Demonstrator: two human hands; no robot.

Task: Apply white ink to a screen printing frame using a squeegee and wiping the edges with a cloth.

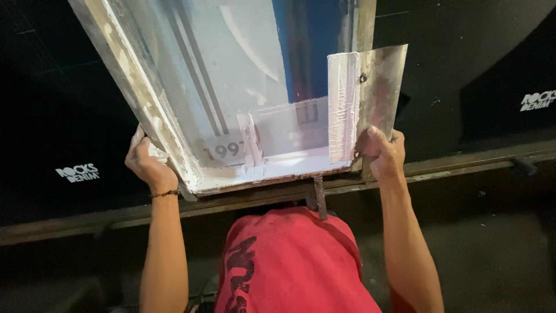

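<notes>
**Both hands on a tilted printing screen**

The right hand pinches the lower edge of a metal squeegee blade, thumb on top, the blade rising toward 12 o'clock. White ink coats its left strip. The left hand, at 9 o'clock from it, wraps around the corner of the screen-printing frame, fingers hidden behind. The frame's mesh is pale, smeared white along its near edge, over a black printing table.

White-smeared frame; red shirt
</notes>
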